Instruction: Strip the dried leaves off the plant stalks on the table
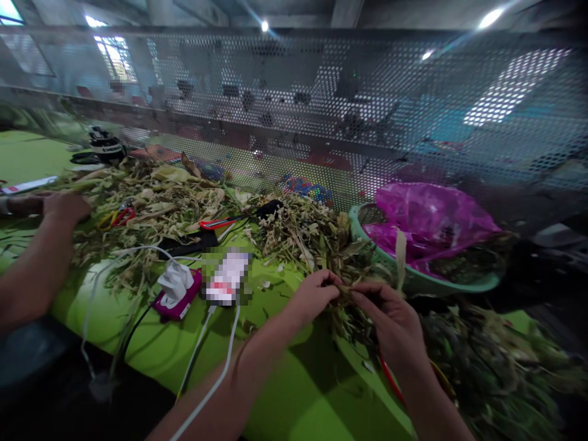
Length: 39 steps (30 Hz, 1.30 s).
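Note:
My left hand (316,295) and my right hand (395,318) meet over the right part of the green table. Both pinch a dried leafy plant stem (345,290), its ends partly hidden by the fingers. More dry leaves and stalks hang below it. Just beyond my hands lies a heap of dried plants (303,229). Partly hidden by my right forearm is a curved red piece (390,376), too little shown to name. A pale dry leaf strip (401,260) stands up behind my right hand, against the basket.
A green basket (427,282) holds a magenta plastic bag (436,220). Greener plants (509,373) pile up at right. A phone (227,278) with white cables and a tissue pack (177,291) lie left. Red-handled scissors (123,215) lie near another person's hand (67,205).

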Motion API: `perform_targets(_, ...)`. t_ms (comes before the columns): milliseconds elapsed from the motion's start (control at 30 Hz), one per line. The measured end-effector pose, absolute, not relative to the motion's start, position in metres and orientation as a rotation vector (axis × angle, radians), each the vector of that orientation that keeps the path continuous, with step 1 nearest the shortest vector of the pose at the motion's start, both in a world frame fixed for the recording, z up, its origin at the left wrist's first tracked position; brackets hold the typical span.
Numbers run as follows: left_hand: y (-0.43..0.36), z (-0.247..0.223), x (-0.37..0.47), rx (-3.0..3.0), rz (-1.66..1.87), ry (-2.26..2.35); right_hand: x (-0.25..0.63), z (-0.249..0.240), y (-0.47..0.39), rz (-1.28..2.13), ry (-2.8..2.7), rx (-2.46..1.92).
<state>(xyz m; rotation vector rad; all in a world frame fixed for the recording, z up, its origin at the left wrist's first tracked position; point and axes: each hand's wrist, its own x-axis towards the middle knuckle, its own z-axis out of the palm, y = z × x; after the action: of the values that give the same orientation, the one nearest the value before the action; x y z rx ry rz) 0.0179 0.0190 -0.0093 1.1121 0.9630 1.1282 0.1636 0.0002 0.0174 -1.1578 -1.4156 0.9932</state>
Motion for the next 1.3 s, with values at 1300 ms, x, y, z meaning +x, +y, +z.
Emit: perform_targets(1300,0.008,0.005,0.014,0.89,1.039,0.788,0.165,0.018,-0.004,0.743,-1.558,-1.154)
